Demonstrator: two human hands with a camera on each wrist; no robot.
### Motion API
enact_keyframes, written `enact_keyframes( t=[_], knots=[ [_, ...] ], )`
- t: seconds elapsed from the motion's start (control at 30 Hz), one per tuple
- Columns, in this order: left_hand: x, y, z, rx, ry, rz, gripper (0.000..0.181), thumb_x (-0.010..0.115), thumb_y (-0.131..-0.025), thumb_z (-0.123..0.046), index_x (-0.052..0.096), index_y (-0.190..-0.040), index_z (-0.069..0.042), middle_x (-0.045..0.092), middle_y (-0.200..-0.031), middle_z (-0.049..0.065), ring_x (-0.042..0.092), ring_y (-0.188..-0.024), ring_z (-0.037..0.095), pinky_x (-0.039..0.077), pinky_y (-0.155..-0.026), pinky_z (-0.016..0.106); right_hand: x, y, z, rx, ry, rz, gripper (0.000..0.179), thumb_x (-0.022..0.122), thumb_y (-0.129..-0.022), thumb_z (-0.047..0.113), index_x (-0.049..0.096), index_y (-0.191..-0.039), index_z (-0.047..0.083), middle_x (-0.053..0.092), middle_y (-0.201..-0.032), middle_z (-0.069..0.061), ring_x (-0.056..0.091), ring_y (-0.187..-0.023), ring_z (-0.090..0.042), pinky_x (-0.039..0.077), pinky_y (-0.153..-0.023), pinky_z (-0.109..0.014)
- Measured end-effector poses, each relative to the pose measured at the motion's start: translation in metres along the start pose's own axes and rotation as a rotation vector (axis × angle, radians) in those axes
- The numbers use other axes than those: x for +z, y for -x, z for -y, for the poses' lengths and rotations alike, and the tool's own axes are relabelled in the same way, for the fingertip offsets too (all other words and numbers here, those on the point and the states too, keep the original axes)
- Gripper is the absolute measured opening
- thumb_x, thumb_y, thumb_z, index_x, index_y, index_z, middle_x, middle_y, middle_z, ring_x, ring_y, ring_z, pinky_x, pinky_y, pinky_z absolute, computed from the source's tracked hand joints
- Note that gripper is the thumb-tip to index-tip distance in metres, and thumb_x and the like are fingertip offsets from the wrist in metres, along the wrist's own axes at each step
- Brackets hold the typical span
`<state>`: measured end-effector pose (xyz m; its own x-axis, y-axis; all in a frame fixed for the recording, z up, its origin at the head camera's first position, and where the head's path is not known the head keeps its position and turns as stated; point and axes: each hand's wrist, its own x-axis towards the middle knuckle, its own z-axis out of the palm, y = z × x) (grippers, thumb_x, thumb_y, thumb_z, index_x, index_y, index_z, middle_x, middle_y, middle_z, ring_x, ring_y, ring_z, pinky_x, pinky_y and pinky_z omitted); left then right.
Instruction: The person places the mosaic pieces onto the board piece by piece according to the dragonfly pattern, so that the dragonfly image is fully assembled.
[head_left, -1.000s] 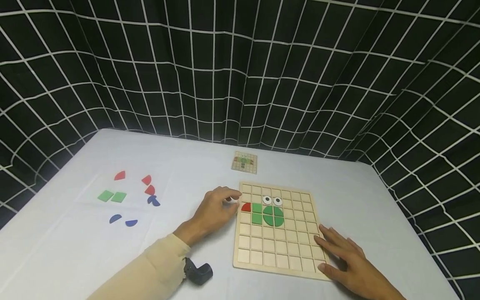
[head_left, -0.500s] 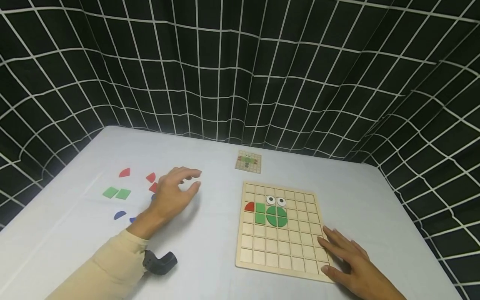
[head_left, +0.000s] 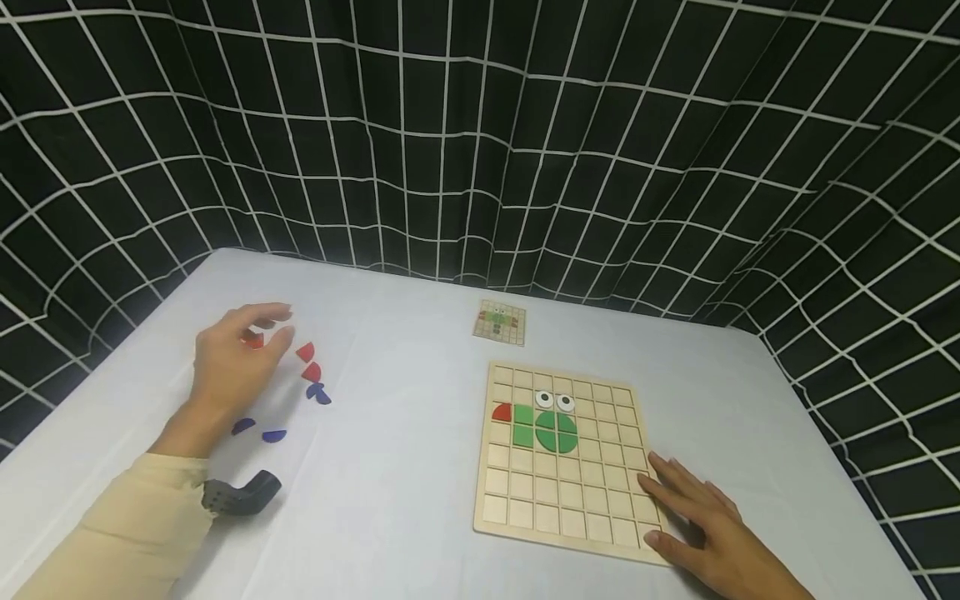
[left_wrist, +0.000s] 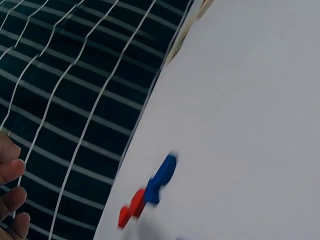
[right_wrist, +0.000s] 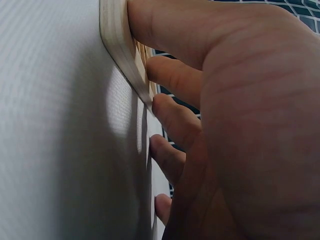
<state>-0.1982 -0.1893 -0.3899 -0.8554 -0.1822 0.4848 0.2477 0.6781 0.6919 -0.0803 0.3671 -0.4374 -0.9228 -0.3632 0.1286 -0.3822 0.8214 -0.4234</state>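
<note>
Brightness: even and soft in the head view; the white table (head_left: 390, 467) is bright, without glare.
Shadows: faint, short ones under the left hand (head_left: 225, 367) and the right hand (head_left: 712, 533), falling toward 6 o'clock.
Distortion: the grid backdrop (head_left: 480, 125) bows toward the corners, most at 3 and 9 o'clock.
Left wrist blur: motion smears the red and blue pieces (left_wrist: 150, 192); the fingers (left_wrist: 12, 195) at 8 o'clock are soft.
Right wrist focus: the hand (right_wrist: 240, 125) fills the frame, close and soft; the board edge (right_wrist: 117, 47) casts a grey shadow.
</note>
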Motion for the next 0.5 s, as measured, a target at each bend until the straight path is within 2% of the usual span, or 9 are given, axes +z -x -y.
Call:
enact_keyframes(
  t=[0.07,0.2,0.3,0.4,0.5],
  knots=[
    [-0.007,-0.003,0.007,-0.035,-0.026,0.008,0.029,0.065,-0.094,-0.009,0.069,-0.123,-0.003,0.068,-0.114,0.021,0.059,-0.101,0.038,0.041,-0.081,0.041,0.0,0.0,-0.001,-0.013,0.004,-0.007,0.061,0.079,-0.086,0.029,0.059,-0.141,0.011,0.04,-0.156,-0.008,0.005,-0.142,0.013,-0.005,-0.111,-0.016],
    [-0.019,-0.009,0.023,-0.125,-0.065,0.064,0.036,0.062,-0.097,-0.014,0.064,-0.131,-0.004,0.063,-0.122,0.026,0.055,-0.107,0.045,0.04,-0.085,0.05,0.0,0.0,0.0,-0.013,0.008,-0.004,0.061,0.079,-0.086,0.03,0.059,-0.141,0.012,0.04,-0.156,-0.007,0.005,-0.142,0.013,-0.005,-0.109,-0.013],
    [-0.026,-0.013,0.037,-0.215,-0.095,0.137,0.044,0.058,-0.099,-0.023,0.057,-0.14,-0.006,0.055,-0.132,0.031,0.049,-0.115,0.051,0.038,-0.09,0.061,-0.001,0.0,-0.001,-0.013,0.003,-0.005,0.061,0.078,-0.086,0.029,0.059,-0.141,0.012,0.041,-0.156,-0.01,0.005,-0.142,0.013,-0.006,-0.112,-0.017],
    [-0.03,-0.017,0.051,-0.298,-0.121,0.221,0.053,0.055,-0.101,-0.033,0.049,-0.147,-0.007,0.046,-0.14,0.033,0.038,-0.127,0.054,0.031,-0.098,0.07,0.0,0.0,-0.001,-0.016,0.002,-0.007,0.061,0.078,-0.086,0.029,0.059,-0.141,0.012,0.041,-0.155,-0.011,0.005,-0.142,0.013,-0.006,-0.113,-0.018],
    [-0.03,-0.018,0.063,-0.346,-0.133,0.295,0.059,0.053,-0.102,-0.038,0.044,-0.15,-0.006,0.039,-0.146,0.034,0.028,-0.136,0.056,0.024,-0.103,0.074,0.001,0.001,-0.001,0.009,-0.009,0.001,0.061,0.078,-0.086,0.031,0.059,-0.141,0.012,0.041,-0.155,-0.011,0.005,-0.141,0.014,-0.006,-0.115,-0.021]
  ],
)
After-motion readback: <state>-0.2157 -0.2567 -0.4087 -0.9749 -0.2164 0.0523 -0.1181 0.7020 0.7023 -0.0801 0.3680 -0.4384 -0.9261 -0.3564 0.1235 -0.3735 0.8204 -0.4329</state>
